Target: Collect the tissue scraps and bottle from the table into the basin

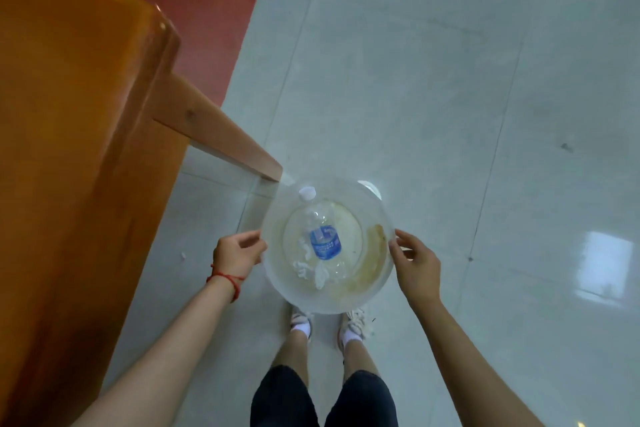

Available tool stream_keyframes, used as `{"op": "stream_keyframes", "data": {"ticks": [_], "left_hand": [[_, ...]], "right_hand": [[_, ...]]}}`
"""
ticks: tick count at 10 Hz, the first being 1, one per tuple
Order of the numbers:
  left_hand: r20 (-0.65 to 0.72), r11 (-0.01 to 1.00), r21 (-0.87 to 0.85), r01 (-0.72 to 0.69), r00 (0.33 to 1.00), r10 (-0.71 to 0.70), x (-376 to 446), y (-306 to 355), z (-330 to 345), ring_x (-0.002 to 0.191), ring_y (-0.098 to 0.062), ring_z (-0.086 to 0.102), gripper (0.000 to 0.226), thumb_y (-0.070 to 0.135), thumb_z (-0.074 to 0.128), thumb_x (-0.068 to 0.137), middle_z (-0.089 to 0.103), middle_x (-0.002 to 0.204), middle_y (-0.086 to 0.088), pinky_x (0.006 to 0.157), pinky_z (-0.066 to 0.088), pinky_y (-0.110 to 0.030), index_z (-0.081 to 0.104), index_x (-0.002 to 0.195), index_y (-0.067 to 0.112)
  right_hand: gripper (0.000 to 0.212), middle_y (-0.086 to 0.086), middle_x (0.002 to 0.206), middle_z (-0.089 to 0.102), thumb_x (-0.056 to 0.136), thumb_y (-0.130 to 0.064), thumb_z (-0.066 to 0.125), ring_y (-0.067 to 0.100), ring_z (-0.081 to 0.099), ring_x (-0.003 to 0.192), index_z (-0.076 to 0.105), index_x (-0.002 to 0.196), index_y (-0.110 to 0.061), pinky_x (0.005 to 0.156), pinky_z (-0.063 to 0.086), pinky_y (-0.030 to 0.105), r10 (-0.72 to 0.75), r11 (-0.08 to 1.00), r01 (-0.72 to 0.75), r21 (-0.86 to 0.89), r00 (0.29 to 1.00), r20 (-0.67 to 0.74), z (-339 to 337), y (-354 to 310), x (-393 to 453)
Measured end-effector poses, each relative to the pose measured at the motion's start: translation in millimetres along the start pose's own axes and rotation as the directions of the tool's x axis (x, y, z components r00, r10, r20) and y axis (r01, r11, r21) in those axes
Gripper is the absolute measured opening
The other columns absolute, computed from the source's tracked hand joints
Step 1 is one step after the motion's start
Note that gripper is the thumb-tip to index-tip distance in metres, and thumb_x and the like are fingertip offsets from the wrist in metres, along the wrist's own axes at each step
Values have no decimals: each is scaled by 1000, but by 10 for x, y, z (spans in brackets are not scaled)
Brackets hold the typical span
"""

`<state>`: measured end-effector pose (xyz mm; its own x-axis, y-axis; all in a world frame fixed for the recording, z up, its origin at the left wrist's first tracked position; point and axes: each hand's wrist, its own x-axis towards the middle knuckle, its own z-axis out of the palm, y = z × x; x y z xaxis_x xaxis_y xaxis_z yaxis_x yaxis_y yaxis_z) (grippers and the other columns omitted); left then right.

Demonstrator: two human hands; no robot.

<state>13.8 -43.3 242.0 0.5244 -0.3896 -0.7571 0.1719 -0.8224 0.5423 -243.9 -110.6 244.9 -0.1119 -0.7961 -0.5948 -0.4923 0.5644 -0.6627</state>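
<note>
Basin (375, 282) held by both hands' fingers (398, 242) (rim grip): one bottle (323, 241), perhaps three tissue scraps (308, 269).

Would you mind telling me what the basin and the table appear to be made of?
The basin looks like clear, glossy plastic: floor tiles and shoes show through its wall, which has brownish stains. The table seems to be varnished orange-brown wood, with a shiny edge highlight.

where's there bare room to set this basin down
The orange wooden table top is bare across its visible surface, left of the left hand. The pale tiled floor is open ahead and right of the right hand. It is crowded inside the clear round plastic basin, with the clear blue-labelled bottle and white tissue scraps.
</note>
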Motion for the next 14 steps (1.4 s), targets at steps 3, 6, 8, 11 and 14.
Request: {"op": "stream_keyframes", "data": {"ticks": [3, 6, 8, 11, 14], "left_hand": [[-5, 991, -68, 117, 993, -118, 1264, -672, 405, 61, -14, 58, 37, -5, 60, 79, 59, 101, -13, 50, 51, -11, 55, 115, -10], [-32, 986, -32, 165, 986, -166, 2110, -949, 598, 42, 0, 59, 38, -7, 59, 78, 64, 73, -2, 49, 52, -13, 55, 116, -9], [-29, 989, -4, 150, 988, -150, 2313, -1033, 656, 80, -27, 60, 37, -7, 57, 79, 60, 102, -14, 53, 52, -12, 56, 116, -7], [-43, 990, 116, 84, 996, -79, 2541, -1144, 740, 94, -26, 61, 36, -3, 55, 81, 64, 107, -14, 70, 57, -18, 58, 117, -2], [-73, 949, 314, 20, 997, 3, 2169, -933, 760, 119, -29, 53, 51, 7, 64, 77, 57, 129, -16, 96, 39, -30, 51, 127, 5]], "right_hand": [[26, -5, 85, 64, 85, -29, 61, -4, 57, 66, 66, 108, -16, 57, 40, -3, 3, 997, 2, -76, 998, 62, 829, 782, 1054], [27, -5, 87, 65, 86, -31, 60, -1, 58, 66, 65, 109, -19, 62, 42, 8, 32, 996, -28, -80, 999, 41, 1500, 1288, 1608], [30, -6, 90, 63, 86, -29, 60, -4, 57, 67, 63, 113, -18, 56, 41, -1, 47, 994, -40, -100, 996, 73, 1691, 1434, 1801], [31, 4, 108, 69, 86, -21, 60, -5, 55, 66, 60, 116, -16, 58, 41, 1, 56, 992, -41, -119, 990, 128, 1761, 1530, 1892], [36, 6, 119, 65, 86, -24, 59, 9, 55, 83, 57, 121, -15, 77, 39, 20, 110, 991, -97, -93, 983, 146, 1489, 1198, 1649]]}}
